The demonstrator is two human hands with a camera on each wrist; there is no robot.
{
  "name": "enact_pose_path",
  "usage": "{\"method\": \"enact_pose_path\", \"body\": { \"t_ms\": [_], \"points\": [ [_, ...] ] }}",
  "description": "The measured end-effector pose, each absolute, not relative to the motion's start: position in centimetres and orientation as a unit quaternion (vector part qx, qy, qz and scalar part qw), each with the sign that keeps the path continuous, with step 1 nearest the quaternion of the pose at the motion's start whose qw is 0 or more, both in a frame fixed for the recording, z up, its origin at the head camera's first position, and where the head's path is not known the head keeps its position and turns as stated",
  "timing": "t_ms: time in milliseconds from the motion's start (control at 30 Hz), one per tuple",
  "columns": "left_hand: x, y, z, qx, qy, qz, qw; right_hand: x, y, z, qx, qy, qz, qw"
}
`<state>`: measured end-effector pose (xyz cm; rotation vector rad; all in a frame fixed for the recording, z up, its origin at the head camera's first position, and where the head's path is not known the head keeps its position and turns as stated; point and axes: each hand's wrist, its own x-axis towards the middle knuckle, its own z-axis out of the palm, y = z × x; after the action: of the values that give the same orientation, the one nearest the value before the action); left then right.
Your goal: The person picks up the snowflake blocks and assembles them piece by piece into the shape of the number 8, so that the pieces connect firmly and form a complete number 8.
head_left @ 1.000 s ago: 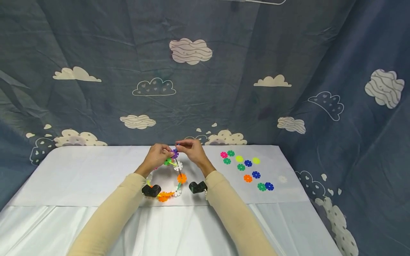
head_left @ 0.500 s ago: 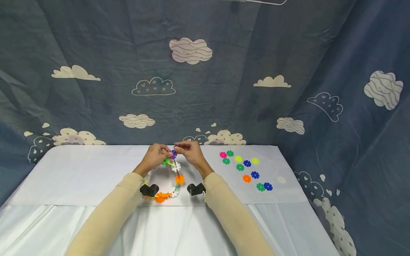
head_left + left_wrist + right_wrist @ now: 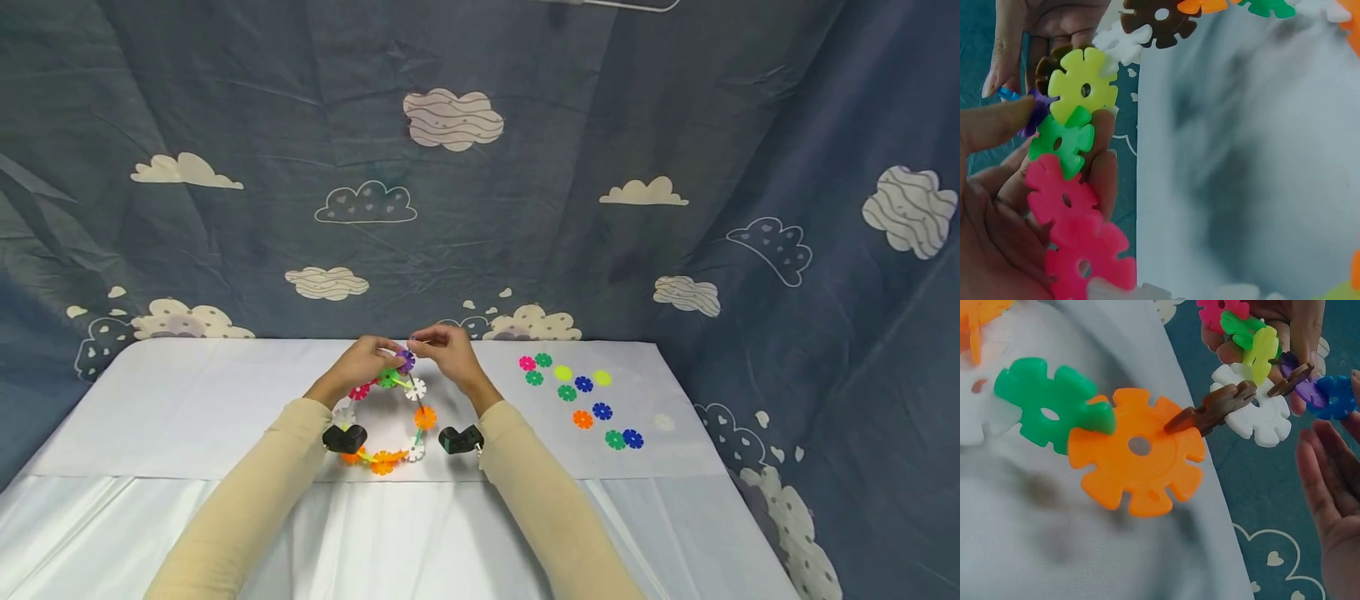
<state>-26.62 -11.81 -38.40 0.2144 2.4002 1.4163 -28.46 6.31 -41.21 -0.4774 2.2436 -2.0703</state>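
Note:
Over the back of the table, my left hand (image 3: 365, 364) pinches a purple notched disc (image 3: 406, 360) between thumb and fingers. My right hand (image 3: 448, 354) is right beside it and pinches a blue notched disc (image 3: 1335, 398), which meets the purple one edge to edge. Both belong to a ring of interlocked flower-shaped discs. Along it, the right wrist view has a brown disc (image 3: 1294, 379), a white disc (image 3: 1254, 405), an orange disc (image 3: 1138, 450) and a green disc (image 3: 1054, 403). Yellow (image 3: 1084, 87) and pink discs (image 3: 1088, 256) lie by my left fingers in the left wrist view.
Several loose discs lie on the right side of the white table: a pink disc (image 3: 527, 363), an orange disc (image 3: 582, 419), a blue disc (image 3: 633, 438) and a pale white disc (image 3: 663, 422) among them. A dark cloud-print curtain (image 3: 480, 233) hangs behind the table.
Both hands stay together at the purple and blue discs. My left forearm has shifted slightly left, and more of the ring's pink and green discs shows. The head view has moved a little.

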Motion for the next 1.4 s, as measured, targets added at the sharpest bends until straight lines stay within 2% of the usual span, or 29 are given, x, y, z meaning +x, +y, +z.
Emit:
{"method": "enact_pose_path", "body": {
  "t_ms": [200,533,633,833,967,1200,1400],
  "points": [
    [-26.7,-11.7,-38.2,0.081,0.833,0.511,0.196,-28.7,6.5,-41.2,-0.143,0.747,-0.649,0.022],
    [-27.0,-11.8,-38.9,0.067,0.843,0.506,0.168,-28.4,8.0,-40.4,-0.135,0.751,-0.643,0.058],
    [-27.0,-12.0,-39.0,0.048,0.837,0.522,0.159,-28.3,9.9,-40.8,-0.101,0.77,-0.629,0.042],
    [-26.8,-12.1,-39.8,0.006,0.808,0.569,0.151,-28.5,15.4,-43.3,-0.007,0.846,-0.533,-0.026],
    [-26.6,-12.1,-40.3,-0.011,0.781,0.608,0.142,-28.3,19.0,-44.9,0.041,0.885,-0.462,-0.043],
    [-26.4,-12.2,-40.6,-0.029,0.791,0.602,0.107,-27.8,22.0,-46.2,0.119,0.909,-0.399,-0.014],
    [-26.4,-11.9,-40.6,-0.03,0.826,0.557,0.08,-27.7,22.6,-46.1,0.122,0.921,-0.369,0.008]
  ]
}}
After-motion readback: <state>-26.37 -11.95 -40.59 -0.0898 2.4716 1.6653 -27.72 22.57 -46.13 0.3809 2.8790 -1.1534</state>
